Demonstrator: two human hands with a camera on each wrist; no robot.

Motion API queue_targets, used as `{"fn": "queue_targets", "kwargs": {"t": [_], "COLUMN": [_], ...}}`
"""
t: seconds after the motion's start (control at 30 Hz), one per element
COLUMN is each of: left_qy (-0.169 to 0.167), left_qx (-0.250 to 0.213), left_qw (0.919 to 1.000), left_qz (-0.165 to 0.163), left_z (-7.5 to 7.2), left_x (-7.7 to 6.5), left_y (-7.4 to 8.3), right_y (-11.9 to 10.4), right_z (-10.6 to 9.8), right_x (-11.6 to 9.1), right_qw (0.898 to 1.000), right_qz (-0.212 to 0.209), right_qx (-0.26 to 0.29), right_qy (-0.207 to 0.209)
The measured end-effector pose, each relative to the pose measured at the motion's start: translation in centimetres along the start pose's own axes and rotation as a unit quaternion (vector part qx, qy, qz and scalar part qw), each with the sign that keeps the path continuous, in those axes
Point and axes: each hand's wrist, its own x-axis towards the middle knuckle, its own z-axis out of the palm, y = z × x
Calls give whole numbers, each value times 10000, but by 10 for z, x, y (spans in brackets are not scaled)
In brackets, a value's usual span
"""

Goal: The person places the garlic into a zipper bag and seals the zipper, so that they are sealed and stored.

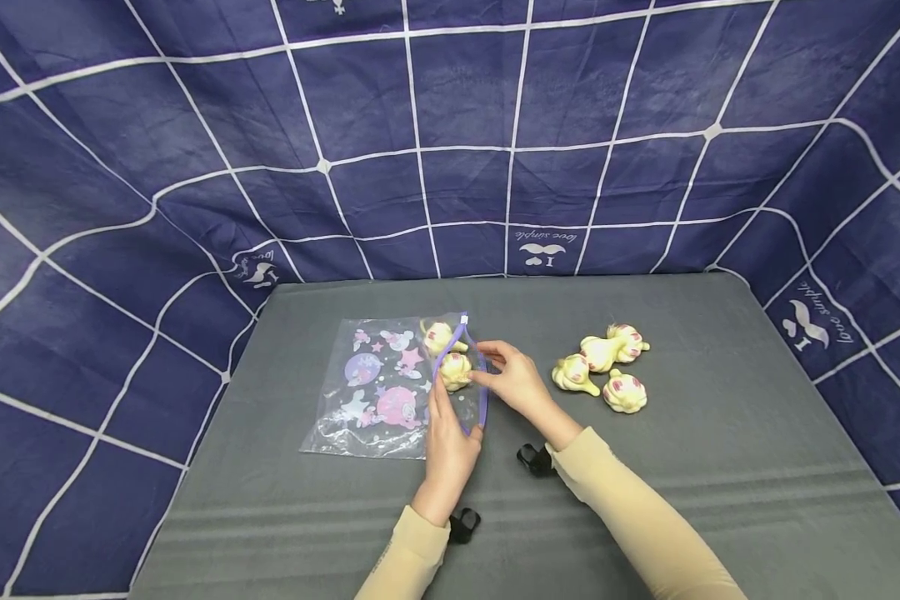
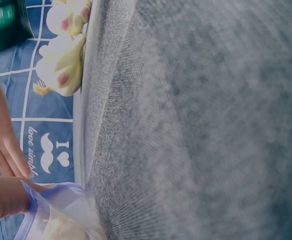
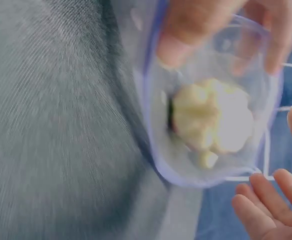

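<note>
A clear plastic slider bag (image 1: 326, 417) with cartoon prints and a purple rim lies flat, its mouth gaping to the right. Two garlic bulbs (image 1: 456, 372) show at the mouth end. My left hand (image 1: 450, 446) holds the rim from the near side; its thumb (image 3: 178, 47) overlaps the mouth edge in the right wrist view. Beside the mouth is my right hand (image 1: 521, 383), thumb and fingers apart. In the right wrist view its fingers (image 3: 271, 205) look loosely spread and hold nothing, with a bulb deeper in the bag.
Several loose garlic bulbs (image 1: 600, 354) lie together on the grey table (image 1: 682, 500), right of the bag. Blue cloth (image 1: 465, 100) with white lines hangs behind and at both sides. A dark green object (image 2: 8, 25), kind unclear, appears in the left wrist view's corner.
</note>
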Motion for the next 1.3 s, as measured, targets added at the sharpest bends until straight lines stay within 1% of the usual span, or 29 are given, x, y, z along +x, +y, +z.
{"fn": "queue_targets", "kwargs": {"t": [0.1,0.23,0.37,0.53,0.7,0.8,0.93,1.03,1.17,1.3], "left_qy": [64,147,237,306,253,201,164,172,186,209], "left_qx": [4,-9,-48,-30,-24,-30,-30,-45,-89,-105], "left_qw": [10000,9999,9997,9995,9996,9997,9998,9998,9998,9997], "left_qz": [-8,0,-18,-67,-109,-146,-105,-71,-37,33], "left_z": [0,1,2,3,2,2,3,3,2,2], "left_x": [1,2,2,2,1,1,2,2,1,1], "left_y": [0,-1,0,2,3,3,2,2,2,0], "right_y": [-2,-4,-3,2,9,14,21,27,39,53], "right_z": [-17,-38,-58,-82,-103,-113,-127,-135,-142,-143], "right_x": [-8,-18,-28,-39,-53,-59,-67,-76,-86,-93], "right_qw": [9996,9977,9962,9929,9909,9892,9849,9821,9770,9728], "right_qz": [28,93,176,208,434,498,527,705,1001,1232], "right_qx": [277,624,726,812,553,430,343,147,-144,-305], "right_qy": [35,233,446,850,1149,1312,1611,1743,1878,1939]}}
